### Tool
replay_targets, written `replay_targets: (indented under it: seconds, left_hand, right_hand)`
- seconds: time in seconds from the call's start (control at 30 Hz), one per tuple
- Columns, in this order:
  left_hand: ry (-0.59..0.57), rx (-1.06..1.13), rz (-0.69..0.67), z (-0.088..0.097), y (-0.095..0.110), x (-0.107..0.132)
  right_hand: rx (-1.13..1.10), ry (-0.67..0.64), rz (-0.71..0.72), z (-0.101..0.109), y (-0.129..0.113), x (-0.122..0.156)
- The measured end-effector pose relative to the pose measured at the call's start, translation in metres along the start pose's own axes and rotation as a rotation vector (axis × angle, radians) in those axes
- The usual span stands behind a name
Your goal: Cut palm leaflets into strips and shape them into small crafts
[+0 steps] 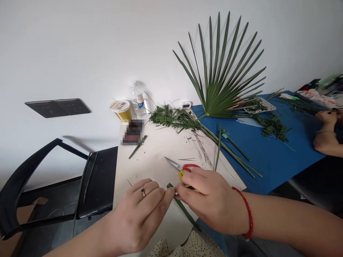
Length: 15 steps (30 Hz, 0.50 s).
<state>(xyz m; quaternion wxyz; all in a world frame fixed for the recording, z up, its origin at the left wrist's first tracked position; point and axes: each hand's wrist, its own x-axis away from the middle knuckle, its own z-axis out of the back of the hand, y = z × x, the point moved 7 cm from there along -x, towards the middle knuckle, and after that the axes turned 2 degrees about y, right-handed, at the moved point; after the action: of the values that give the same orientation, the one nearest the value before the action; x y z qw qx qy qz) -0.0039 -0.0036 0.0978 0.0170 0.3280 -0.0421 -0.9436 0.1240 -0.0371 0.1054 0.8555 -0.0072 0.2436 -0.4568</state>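
Observation:
Both my hands meet at the near edge of the white table (pixel 158 150). My left hand (pixel 139 214), with a ring on one finger, pinches the top end of a narrow green leaf strip (pixel 184 210). My right hand (pixel 206 200), with a red cord at the wrist, pinches the same strip just beside it. The strip runs down to the right, under my right hand. Red-handled scissors (pixel 182 166) lie shut on the table right behind my right hand. A big fan palm leaf (pixel 222 85) stands at the back.
A blue cloth (pixel 268 157) covers the right table, strewn with green sprigs (pixel 273 126) and long stems (pixel 230 150). A leaf pile (pixel 174 117), a water bottle (pixel 138 101) and a yellow cup (pixel 122 110) stand by the wall. A black chair (pixel 93 182) stands at left. Another person's hand (pixel 325 119) rests at far right.

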Motion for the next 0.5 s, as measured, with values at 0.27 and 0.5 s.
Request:
replay_targets:
  seconds: [0.27, 0.5]
  left_hand:
    - [-0.086, 0.028, 0.234, -0.018, -0.015, -0.003]
    - [-0.167, -0.096, 0.220, -0.026, -0.014, -0.006]
  right_hand:
    - [0.145, 0.159, 0.179, -0.004, -0.007, -0.008]
    - [0.184, 0.036, 0.141, -0.024, -0.007, -0.009]
